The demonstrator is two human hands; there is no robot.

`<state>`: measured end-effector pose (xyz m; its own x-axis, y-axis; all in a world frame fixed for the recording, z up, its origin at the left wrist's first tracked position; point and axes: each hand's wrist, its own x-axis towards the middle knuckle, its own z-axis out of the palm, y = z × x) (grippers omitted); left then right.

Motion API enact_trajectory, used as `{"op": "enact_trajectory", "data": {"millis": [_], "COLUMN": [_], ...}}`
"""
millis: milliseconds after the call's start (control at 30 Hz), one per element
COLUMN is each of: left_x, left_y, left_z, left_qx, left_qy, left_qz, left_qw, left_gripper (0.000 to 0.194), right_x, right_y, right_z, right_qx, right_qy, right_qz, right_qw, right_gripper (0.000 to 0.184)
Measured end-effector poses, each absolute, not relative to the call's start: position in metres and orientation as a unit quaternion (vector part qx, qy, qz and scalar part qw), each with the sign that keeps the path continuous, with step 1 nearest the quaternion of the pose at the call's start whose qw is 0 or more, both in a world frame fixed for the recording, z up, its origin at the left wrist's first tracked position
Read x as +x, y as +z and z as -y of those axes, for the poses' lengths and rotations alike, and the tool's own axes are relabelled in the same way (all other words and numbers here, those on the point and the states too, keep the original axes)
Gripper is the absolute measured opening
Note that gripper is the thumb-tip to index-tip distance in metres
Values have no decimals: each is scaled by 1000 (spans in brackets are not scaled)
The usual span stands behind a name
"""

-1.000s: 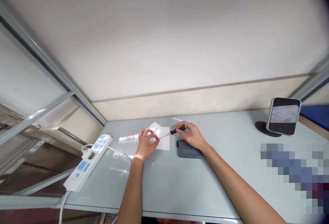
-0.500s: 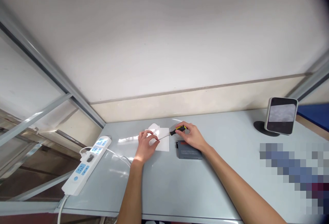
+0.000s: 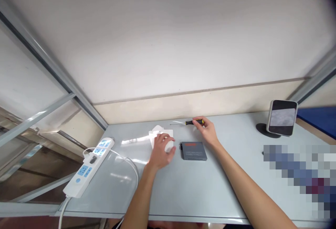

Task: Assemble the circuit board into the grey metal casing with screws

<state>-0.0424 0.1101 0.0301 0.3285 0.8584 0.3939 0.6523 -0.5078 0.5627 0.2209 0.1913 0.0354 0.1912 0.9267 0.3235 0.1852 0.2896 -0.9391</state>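
Screwdriver (image 3: 190, 122) sits in the grasp of the right hand (image 3: 208, 132) as I watch from my end: thumb and fingers are closed on the right-hand part of its black and yellow handle. The rest of the handle and the thin shaft reach out leftward past the fingertips, so the tip is the part farthest from that hand. I see the tool lying nearly level over the back of the grey table (image 3: 183, 190), near the wall; I cannot tell whether the tip touches the surface.

Relative to the left hand (image 3: 162, 152), the screwdriver is farther back and to the right, well clear of its fingers. I read that left hand as loosely bent, its thumb and forefinger apart, over the near part of a sheet of white paper (image 3: 169, 132). White shows through the gap; whether the fingertips press on the sheet I cannot tell. A small white object (image 3: 158, 128) sits at the far edge of the paper.

Between the hands, nearer to me than the screwdriver, I have a flat grey box (image 3: 194, 152), untouched, with the right forearm passing just beside it. Off to the left lies a white power strip (image 3: 89, 164).
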Motion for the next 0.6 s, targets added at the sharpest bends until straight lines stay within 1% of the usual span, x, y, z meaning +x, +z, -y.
{"op": "enact_trajectory", "data": {"millis": [67,133,200,267,400,500,567,600], "left_x": [-25,-12,-6,-4,-4,0,3,4], "left_y": [32,32,29,25,17,17,21,23], "left_z": [-101,-95,-93,-93,-96,-97,-95,-94], "left_qx": [836,856,866,868,870,881,886,886], "left_qy": [289,261,247,245,256,253,242,238], "left_qz": [-422,-389,-376,-379,-380,-355,-345,-348], "left_qw": [201,219,219,209,184,186,194,193], "left_gripper": [41,57,65,60,42,28,24,24], "right_x": [236,250,262,271,276,273,269,267], "right_y": [30,24,18,12,6,4,4,4], "right_z": [-195,-194,-190,-183,-167,-150,-137,-130], "right_qx": [-516,-524,-525,-520,-501,-491,-488,-488], "right_qy": [310,302,301,307,328,342,351,355], "right_qz": [498,442,392,353,309,298,300,303], "right_qw": [624,662,693,715,739,744,741,738], "right_gripper": [40,42,43,46,47,46,46,46]}}
